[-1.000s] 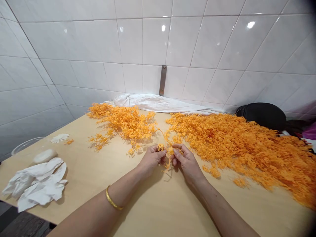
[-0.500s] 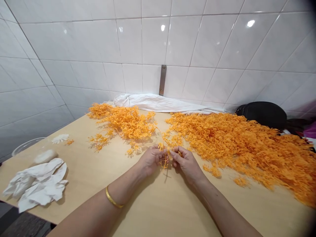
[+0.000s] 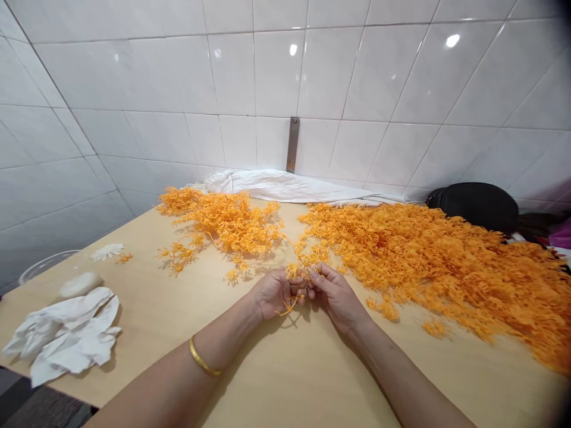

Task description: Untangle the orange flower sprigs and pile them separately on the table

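Both hands meet over the middle of the table. My left hand has its fingers curled round an orange branching plastic sprig, whose thin tips hang below the fingers. My right hand pinches the same sprig between thumb and forefinger, close beside the left fingertips. A thin orange stem runs up from the hands toward the smaller orange pile at back left. To the right spreads a much larger heap of orange sprigs. The exact joint between the fingers is partly hidden.
Crumpled white tissue, a white oval thing, a white flower-like piece and a clear round rim are at the left. White cloth lies along the tiled wall. A black bag stands at back right.
The sprig's dangling end has swung to the left, under my left fingers. My left hand has turned slightly, and both hands remain together in nearly the same place.
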Demonstrator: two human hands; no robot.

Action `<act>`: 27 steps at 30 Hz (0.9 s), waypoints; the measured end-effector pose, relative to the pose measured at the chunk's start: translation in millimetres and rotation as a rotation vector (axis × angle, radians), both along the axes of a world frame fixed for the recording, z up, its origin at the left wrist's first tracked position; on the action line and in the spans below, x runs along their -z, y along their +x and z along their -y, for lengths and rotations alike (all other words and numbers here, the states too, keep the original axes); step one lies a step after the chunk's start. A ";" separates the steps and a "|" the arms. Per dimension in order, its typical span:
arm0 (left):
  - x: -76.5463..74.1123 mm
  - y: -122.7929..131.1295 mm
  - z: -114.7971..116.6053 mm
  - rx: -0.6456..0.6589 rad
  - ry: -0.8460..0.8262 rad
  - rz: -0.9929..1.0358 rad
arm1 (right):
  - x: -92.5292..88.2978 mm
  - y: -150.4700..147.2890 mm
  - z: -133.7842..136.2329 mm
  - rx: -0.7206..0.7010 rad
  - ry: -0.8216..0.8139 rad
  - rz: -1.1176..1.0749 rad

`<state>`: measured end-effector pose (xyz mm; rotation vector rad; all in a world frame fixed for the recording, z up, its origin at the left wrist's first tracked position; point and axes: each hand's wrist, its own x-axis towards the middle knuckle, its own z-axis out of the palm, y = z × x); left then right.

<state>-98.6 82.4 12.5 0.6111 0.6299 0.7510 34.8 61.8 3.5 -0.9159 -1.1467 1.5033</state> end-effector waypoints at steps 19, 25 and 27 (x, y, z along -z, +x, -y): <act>-2.4 -2.0 4.2 0.156 -0.043 0.084 | -11.9 3.4 7.1 -0.088 0.146 0.084; -7.8 -2.2 11.4 0.212 0.024 0.253 | -16.4 7.9 7.9 -0.119 0.066 -0.117; -10.1 -4.2 9.6 0.143 0.041 0.319 | -24.1 9.3 9.0 -0.090 0.092 -0.181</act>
